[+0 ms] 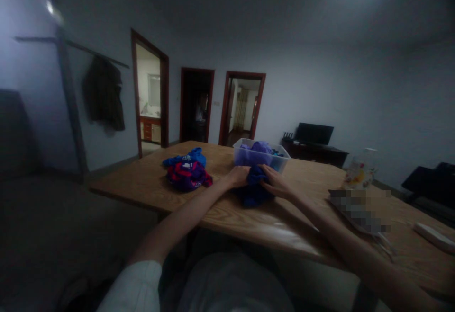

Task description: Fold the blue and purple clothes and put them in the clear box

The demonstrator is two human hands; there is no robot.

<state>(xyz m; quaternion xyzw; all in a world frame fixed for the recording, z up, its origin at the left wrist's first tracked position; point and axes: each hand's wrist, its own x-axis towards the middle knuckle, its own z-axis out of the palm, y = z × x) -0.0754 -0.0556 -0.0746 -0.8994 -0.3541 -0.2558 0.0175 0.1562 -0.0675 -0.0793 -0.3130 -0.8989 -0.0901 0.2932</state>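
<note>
A dark blue cloth garment (254, 196) lies bunched on the wooden table in front of me, partly raised between my hands. My left hand (240, 176) grips it from the left, its fingertips hidden by the cloth. From the right, my right hand (275, 182) has its fingers bent over the top of the same garment. Just behind stands a clear plastic bin (279, 163) holding a purple cloth (261, 147) and other dark items. To the left, a red and purple garment (188, 175) and a bright blue one (195, 155) lie in a crumpled heap.
The wooden table (142, 179) reaches from left to right before me. On its right are a clear patterned jug (362, 167), a flat item (355, 210) partly blurred out, and a white oblong object (433, 237). A television (314, 133) stands by the far wall.
</note>
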